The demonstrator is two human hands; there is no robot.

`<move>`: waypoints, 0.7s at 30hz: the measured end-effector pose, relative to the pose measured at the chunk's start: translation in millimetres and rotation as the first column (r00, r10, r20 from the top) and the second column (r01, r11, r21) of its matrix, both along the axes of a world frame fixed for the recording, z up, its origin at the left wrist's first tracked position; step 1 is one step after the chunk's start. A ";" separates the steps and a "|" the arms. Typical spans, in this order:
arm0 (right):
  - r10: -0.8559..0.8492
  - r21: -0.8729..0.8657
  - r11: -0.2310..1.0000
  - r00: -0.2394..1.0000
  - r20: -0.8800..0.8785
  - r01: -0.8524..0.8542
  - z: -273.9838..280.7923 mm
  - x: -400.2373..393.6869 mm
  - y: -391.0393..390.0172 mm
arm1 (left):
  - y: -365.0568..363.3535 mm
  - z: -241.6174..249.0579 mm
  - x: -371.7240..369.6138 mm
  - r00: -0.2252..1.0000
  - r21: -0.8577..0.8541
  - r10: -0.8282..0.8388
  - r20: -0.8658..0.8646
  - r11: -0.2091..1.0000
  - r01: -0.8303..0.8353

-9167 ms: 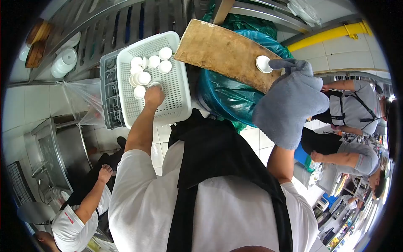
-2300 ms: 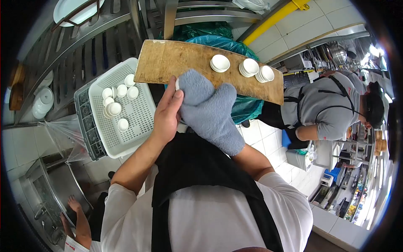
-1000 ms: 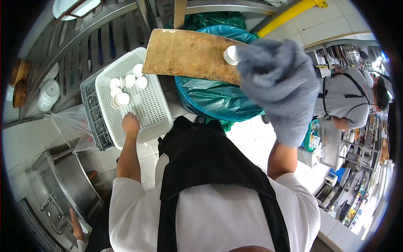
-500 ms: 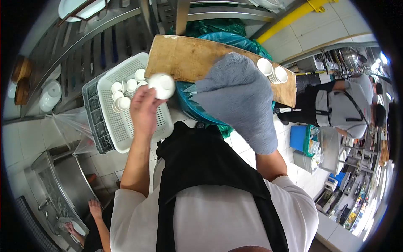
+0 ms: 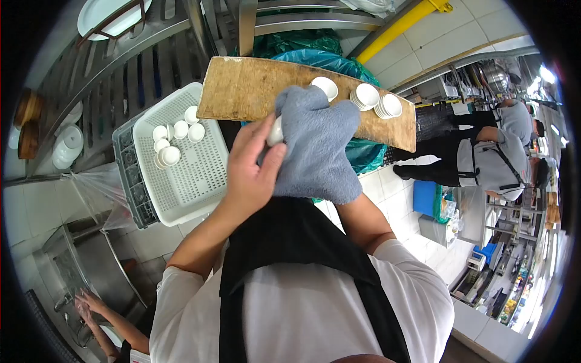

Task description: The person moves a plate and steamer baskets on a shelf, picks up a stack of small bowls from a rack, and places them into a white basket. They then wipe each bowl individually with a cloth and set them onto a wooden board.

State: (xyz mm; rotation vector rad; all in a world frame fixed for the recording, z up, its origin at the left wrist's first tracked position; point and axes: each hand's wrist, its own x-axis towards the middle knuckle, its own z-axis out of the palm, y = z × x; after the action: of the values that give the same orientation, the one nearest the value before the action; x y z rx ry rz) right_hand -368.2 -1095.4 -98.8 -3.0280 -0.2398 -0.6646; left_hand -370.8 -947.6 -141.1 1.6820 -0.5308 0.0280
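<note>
My left hand (image 5: 253, 166) is closed on a small white bowl (image 5: 276, 132), fingers on one side and thumb on the other. The bowl presses against a thick grey towel (image 5: 318, 148), which partly covers it. The towel drapes over my right hand and hides its fingers; only the forearm shows below the cloth. Just beyond the towel, a single white bowl (image 5: 324, 88) stands on a wooden board (image 5: 242, 85). Farther right on the board are two short stacks of white bowls (image 5: 365, 97).
Several small white bowls (image 5: 195, 132) lie in a white perforated basket (image 5: 181, 193) at left, over a grey crate (image 5: 126, 175). Blue-green bags (image 5: 366, 158) sit under the board. Another person's hands (image 5: 89, 302) are at a sink lower left; co-workers (image 5: 493, 158) stand at right.
My left hand has moved right from beside the basket, bringing the bowl against the towel. The towel has drawn back and bunched up, and another bowl on the board now shows.
</note>
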 end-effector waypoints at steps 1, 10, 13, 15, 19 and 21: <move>-0.015 0.077 0.997 0.999 -0.034 0.018 -3.7 2.7 -1.3 | -3.8 2.2 -0.3 0.960 0.062 0.057 0.274 0.995 -0.077; 0.159 0.011 0.987 0.985 0.064 -0.160 -22.3 -23.6 0.2 | -13.2 -23.4 19.4 0.836 -0.515 -0.392 -0.383 0.842 0.159; 0.110 -0.009 0.994 0.994 -0.015 -0.110 -6.6 -22.5 -14.6 | -11.9 -19.1 9.4 0.596 -0.677 -0.601 -0.532 0.725 0.126; 0.014 0.040 0.999 0.999 -0.043 -0.012 5.6 -17.9 -31.8 | -16.3 -32.2 6.1 0.615 -0.571 -0.510 -0.601 0.813 0.116; -0.071 0.201 0.976 0.995 -0.068 0.083 17.8 3.8 -57.0 | -26.4 -48.8 15.6 0.754 -0.380 -0.384 -0.533 0.905 0.192; -0.040 0.333 0.940 0.994 -0.105 0.073 31.6 11.2 -61.5 | -33.5 -58.9 30.4 0.867 -0.198 -0.256 -0.428 0.962 0.186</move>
State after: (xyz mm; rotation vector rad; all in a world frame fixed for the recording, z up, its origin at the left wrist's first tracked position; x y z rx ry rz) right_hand -357.0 -1156.9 -67.2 -2.7345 -0.0303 -0.5000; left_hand -340.4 -981.1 -200.0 1.4077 -0.3540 -0.4723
